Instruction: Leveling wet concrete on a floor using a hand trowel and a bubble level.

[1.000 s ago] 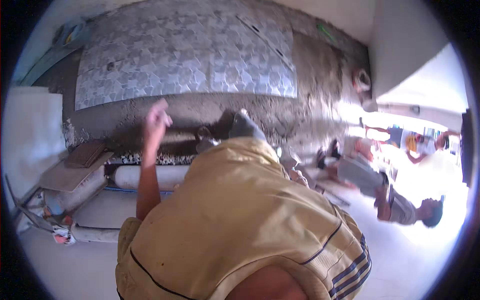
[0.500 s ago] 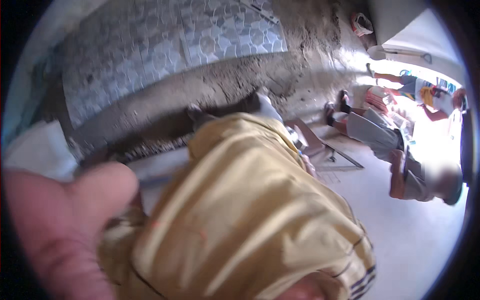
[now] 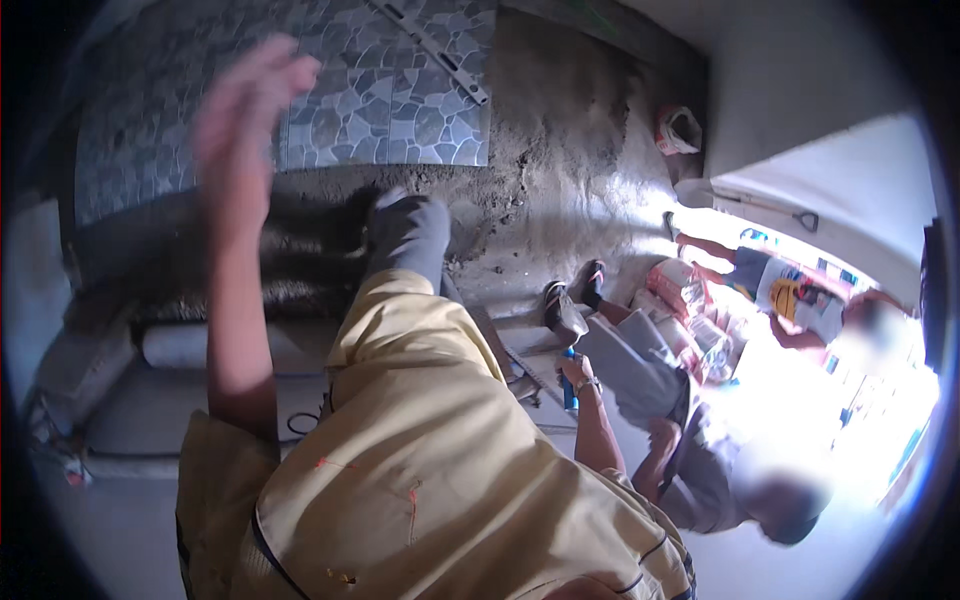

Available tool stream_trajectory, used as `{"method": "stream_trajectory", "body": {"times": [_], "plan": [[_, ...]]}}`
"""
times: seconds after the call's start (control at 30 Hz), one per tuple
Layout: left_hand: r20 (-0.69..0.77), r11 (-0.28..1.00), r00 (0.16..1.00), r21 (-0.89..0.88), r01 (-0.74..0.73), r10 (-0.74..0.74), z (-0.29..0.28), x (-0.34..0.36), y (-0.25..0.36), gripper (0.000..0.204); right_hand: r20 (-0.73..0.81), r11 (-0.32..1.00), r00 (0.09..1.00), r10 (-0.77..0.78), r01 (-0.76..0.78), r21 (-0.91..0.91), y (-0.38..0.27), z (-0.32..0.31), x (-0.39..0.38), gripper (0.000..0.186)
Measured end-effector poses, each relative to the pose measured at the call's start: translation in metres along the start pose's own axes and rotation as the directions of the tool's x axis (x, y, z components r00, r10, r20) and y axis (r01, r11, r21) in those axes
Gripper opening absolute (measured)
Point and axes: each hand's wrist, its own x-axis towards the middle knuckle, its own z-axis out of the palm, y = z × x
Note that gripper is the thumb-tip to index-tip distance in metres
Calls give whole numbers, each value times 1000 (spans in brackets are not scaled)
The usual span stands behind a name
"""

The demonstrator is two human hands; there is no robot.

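Right fingers around a blue trowel handle, left hand blurred above the tiles

The right hand (image 3: 578, 372) has its fingers closed around the handle of a trowel (image 3: 569, 353), whose grey blade points away beyond the fingertips. The left hand (image 3: 250, 105) is raised, its fingers smeared by motion; whether they are spread or curled I cannot tell. Behind those fingers in the view lie grey stone-patterned tiles (image 3: 345, 125), with a long metal level (image 3: 430, 52) on them, right of the left fingertips. Rough grey mortar (image 3: 560, 130) spreads beyond the trowel. Just right of the right fingers stands a co-worker in grey trousers (image 3: 640, 368); farther right are stacked sacks (image 3: 690, 310) and a second person (image 3: 800, 300).
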Motion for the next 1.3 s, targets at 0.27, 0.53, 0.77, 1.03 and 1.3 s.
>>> {"method": "stream_trajectory", "body": {"times": [0.27,0.53,0.77,1.03,1.3], "plan": [[472,755,594,478,448,-651,64,-174,-221,35,121,937,982,-143,174,-304,-58,-100,118,24],[76,799,835,352,488,-544,221,-101,-239,14,365,852,853,-373,471,-229,-109,-192,272,16],[391,675,552,482,559,-736,332,-143,-217,36,752,703,561,-345,685,-188,-211,-212,329,26],[12,608,782,637,475,-624,584,-239,-183,22,878,294,378,-293,910,-294,-136,-269,496,53],[136,399,381,450,799,-915,717,-229,-95,15,908,513,375,189,751,-417,-103,-397,575,49]]}}
